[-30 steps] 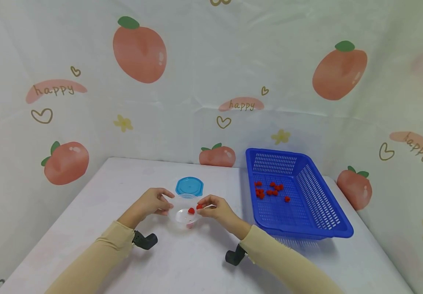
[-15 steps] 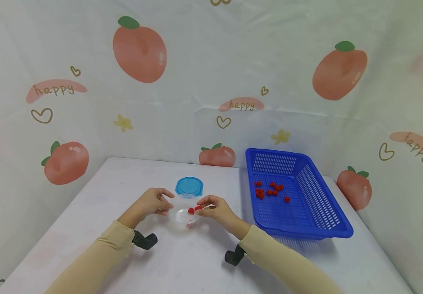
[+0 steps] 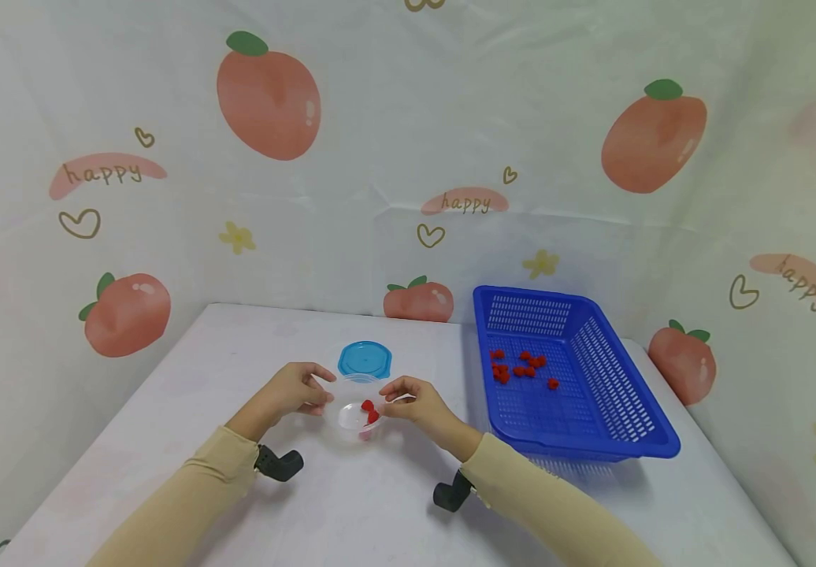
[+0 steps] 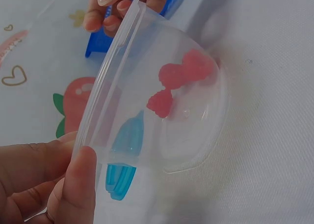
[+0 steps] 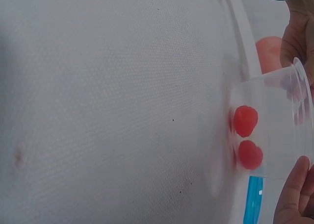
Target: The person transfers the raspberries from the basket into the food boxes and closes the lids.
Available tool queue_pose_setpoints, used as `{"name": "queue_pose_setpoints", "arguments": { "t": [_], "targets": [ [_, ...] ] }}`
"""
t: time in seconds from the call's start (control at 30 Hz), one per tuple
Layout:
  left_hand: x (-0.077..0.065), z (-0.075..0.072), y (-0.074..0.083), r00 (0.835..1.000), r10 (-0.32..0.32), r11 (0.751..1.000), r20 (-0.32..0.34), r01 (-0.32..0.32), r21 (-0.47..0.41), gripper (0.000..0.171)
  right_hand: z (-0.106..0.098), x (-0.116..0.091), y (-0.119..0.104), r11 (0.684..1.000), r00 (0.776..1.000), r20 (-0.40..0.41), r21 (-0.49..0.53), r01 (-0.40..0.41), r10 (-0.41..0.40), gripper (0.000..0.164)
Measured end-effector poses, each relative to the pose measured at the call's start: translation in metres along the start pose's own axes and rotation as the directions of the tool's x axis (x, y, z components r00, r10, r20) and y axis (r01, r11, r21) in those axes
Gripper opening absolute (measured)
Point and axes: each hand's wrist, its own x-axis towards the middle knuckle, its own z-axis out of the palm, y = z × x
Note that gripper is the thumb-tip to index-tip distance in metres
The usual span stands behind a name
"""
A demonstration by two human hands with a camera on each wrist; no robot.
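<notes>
A clear plastic bowl [image 3: 347,416] stands on the white table between the two hands. The left hand [image 3: 299,390] pinches its rim, with thumb and fingers at the edge in the left wrist view. Inside lie three red raspberries [image 4: 170,76], grouped low on the right-hand side. The right hand [image 3: 417,403] is at the right rim, fingers slightly bent and holding no berry; its fingertips [image 5: 300,167] show beside the bowl in the right wrist view. Just behind the bowl lies a blue translucent lid [image 3: 365,359].
A large blue slotted basket [image 3: 652,417] stands on the table to the right, with several raspberries [image 3: 530,362] in its left part. Behind the white table [image 3: 266,520] hangs a fruit-printed cloth [image 3: 351,197]. Each wrist carries a black camera [image 3: 453,492].
The raspberry formerly in the right fingers has dropped into the bowl and lies beside the others. The right hand has let go and stays at the rim; the left hand keeps its place.
</notes>
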Motion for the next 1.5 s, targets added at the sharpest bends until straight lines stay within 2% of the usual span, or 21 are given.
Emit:
{"name": "queue_pose_setpoints", "arguments": {
  "t": [0.5, 0.73, 0.87, 1.23, 1.5],
  "targets": [
    [-0.001, -0.001, 0.000, 1.000, 0.003, 1.000, 0.006, -0.003, -0.007, 0.040, 0.001, -0.001, -0.001, 1.000, 1.000, 0.000, 0.010, -0.005, 0.005, 0.036],
    [-0.001, 0.000, 0.001, 1.000, -0.001, 1.000, 0.001, 0.001, 0.000, 0.040, -0.007, -0.002, 0.000, 1.000, 1.000, 0.013, -0.004, 0.009, -0.009, 0.036],
    [-0.001, 0.001, 0.001, 1.000, -0.007, 1.000, -0.001, 0.007, 0.003, 0.039, -0.014, -0.007, -0.004, 1.000, 1.000, 0.006, -0.013, 0.015, -0.014, 0.036],
    [-0.001, 0.000, 0.001, 1.000, -0.014, 1.000, -0.011, 0.014, 0.001, 0.039, -0.041, -0.032, -0.032, 0.995, 0.998, 0.007, 0.079, 0.062, -0.063, 0.028],
    [0.000, 0.001, 0.000, 1.000, -0.010, 1.000, -0.014, 0.010, 0.007, 0.038, -0.073, -0.052, -0.062, 0.977, 0.988, -0.042, 0.147, 0.154, -0.149, 0.017]
  ]
}}
